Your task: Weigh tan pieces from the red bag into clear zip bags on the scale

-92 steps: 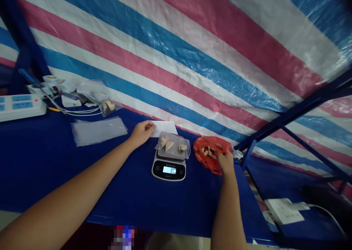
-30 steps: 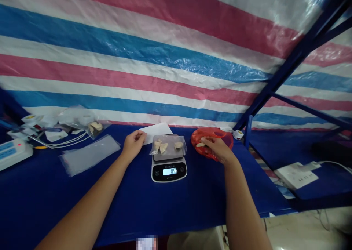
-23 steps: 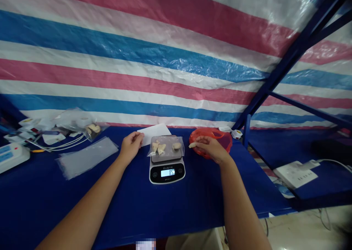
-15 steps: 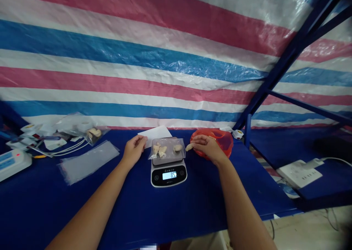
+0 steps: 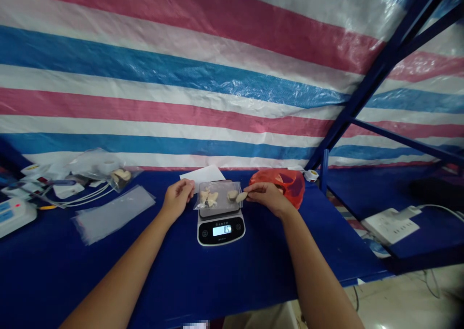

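Observation:
A digital scale [image 5: 221, 228] stands on the blue table, its lit display reading 8.5. Lying across its platform is a clear plastic bag [image 5: 222, 189] with several pale, dry-looking pieces [image 5: 209, 197] on the left and another [image 5: 232, 194] on the right. Between thumb and fingertips, my right hand [image 5: 268, 197] pinches a pale flat slice [image 5: 241, 197] over the bag's right end; whether the slice touches the bag I cannot tell. My left hand [image 5: 177, 198] is closed left of the scale, by a white card [image 5: 206, 174], with nothing visible in its curled fingers.
Behind my right hand sits a red plastic bag [image 5: 293, 184]. To the left lie flat clear bags [image 5: 116, 215], white cables [image 5: 90, 192], a power strip [image 5: 16, 218] and a bag with a pale piece [image 5: 121, 177]. Another power strip [image 5: 391, 226] is at right. Striped sheeting [image 5: 181, 102] hangs behind.
My right hand has moved left, bringing the pale slice from beside the scale to over the bag's right end. My left hand stays by the white card. The display still reads 8.5.

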Action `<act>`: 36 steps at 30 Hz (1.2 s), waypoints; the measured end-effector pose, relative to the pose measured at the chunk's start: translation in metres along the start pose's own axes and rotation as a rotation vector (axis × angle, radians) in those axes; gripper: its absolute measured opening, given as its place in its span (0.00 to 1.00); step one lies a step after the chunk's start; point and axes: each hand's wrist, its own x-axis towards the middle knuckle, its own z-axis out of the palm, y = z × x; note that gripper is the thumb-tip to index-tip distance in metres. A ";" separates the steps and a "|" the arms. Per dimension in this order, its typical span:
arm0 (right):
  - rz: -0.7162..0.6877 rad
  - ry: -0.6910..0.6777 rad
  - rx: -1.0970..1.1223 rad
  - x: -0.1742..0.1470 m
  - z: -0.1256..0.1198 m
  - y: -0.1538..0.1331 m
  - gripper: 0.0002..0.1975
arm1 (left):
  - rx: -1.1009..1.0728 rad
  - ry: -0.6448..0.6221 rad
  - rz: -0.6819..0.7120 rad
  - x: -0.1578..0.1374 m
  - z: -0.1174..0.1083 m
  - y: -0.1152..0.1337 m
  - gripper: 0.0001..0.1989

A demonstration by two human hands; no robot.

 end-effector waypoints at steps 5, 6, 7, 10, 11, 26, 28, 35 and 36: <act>-0.056 0.042 -0.071 0.005 0.013 0.001 0.15 | 0.018 -0.040 0.015 -0.003 0.002 0.000 0.18; -0.074 0.059 -0.103 0.006 0.015 0.002 0.14 | 0.030 -0.045 0.024 -0.003 0.003 0.000 0.18; -0.093 0.077 -0.132 0.007 0.017 0.003 0.14 | 0.043 -0.049 0.035 -0.003 0.003 -0.001 0.18; -0.121 0.106 -0.168 0.011 0.021 0.006 0.14 | 0.075 -0.062 0.060 -0.004 0.003 -0.002 0.18; -0.122 0.108 -0.171 0.011 0.023 0.007 0.14 | 0.082 -0.069 0.065 -0.004 0.004 -0.003 0.18; -0.060 0.442 -0.500 0.007 -0.003 -0.006 0.20 | -0.044 0.152 -0.043 0.003 -0.004 -0.002 0.18; -0.059 0.530 -0.624 0.002 -0.016 -0.009 0.22 | -0.065 0.207 -0.061 0.006 -0.007 -0.005 0.18; 0.004 0.624 -0.972 -0.012 -0.043 -0.005 0.17 | -0.064 0.231 -0.075 0.009 -0.010 -0.013 0.16; -0.002 0.621 -0.988 -0.012 -0.041 -0.005 0.18 | -0.060 0.224 -0.068 0.009 -0.010 -0.013 0.17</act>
